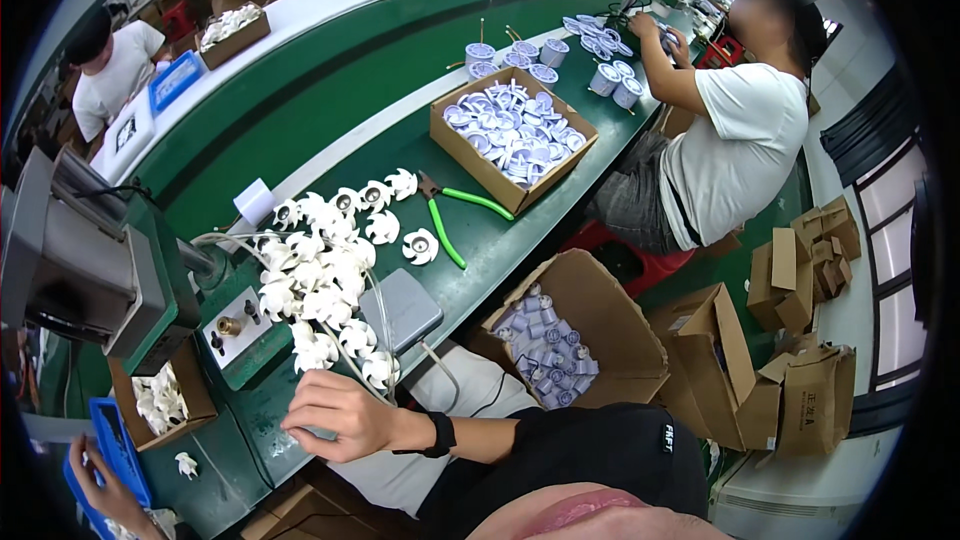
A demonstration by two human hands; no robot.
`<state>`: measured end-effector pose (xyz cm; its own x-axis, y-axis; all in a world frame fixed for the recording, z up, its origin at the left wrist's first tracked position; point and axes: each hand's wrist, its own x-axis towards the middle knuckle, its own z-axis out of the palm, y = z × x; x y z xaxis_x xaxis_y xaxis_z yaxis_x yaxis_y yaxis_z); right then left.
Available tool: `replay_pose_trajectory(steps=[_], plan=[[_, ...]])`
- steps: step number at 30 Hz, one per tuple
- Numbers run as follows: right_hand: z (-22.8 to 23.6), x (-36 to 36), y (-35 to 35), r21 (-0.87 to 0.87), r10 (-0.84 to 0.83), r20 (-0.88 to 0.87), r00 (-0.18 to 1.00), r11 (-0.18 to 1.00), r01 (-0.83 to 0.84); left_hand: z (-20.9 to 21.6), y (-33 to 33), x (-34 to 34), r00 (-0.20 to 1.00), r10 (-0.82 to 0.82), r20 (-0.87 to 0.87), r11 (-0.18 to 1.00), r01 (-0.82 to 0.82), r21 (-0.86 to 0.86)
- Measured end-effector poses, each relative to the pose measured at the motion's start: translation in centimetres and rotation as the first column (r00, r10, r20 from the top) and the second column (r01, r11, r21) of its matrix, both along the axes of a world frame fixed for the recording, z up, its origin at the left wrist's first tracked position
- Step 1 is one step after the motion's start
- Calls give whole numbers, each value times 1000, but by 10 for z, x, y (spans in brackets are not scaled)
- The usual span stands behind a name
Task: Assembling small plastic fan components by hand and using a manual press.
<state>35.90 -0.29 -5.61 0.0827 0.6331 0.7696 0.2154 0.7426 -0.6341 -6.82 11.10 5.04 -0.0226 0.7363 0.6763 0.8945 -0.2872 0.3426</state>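
My left hand (108, 488) is at the lower left, at the edge of a blue bin (118, 440), its fingers apart. My right hand (338, 416), with a black band on the wrist, hovers over the near table edge. Its fingers are curled; a pale bit shows between them, too small to name. Beyond it lies a heap of white plastic impellers (325, 270), with a few single ones around. Left of the heap stands a green bench press (165, 280) with a brass fitting (230, 326) on its base plate. One loose impeller (186, 465) lies near the blue bin.
Green-handled cutters (445, 225) and a grey box with cables (398, 305) lie on the table (500, 240). Cartons hold impellers (160, 398) and pale lilac parts (515, 130). An open carton (620, 340) stands beside me. A co-worker (735, 130) sits at the right.
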Motion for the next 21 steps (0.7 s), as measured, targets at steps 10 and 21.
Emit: replay_pose_trajectory(steps=[10, 21], plan=[[18, -42, -8, -285, 364, -415, 834, 818, -499, -12, -116, 205, 739, -636, -223, 756, 654, 10], [5, -40, 1, -324, 410, -387, 826, 778, -538, -27, -110, 187, 692, -608, -390, 768, 637, -67]])
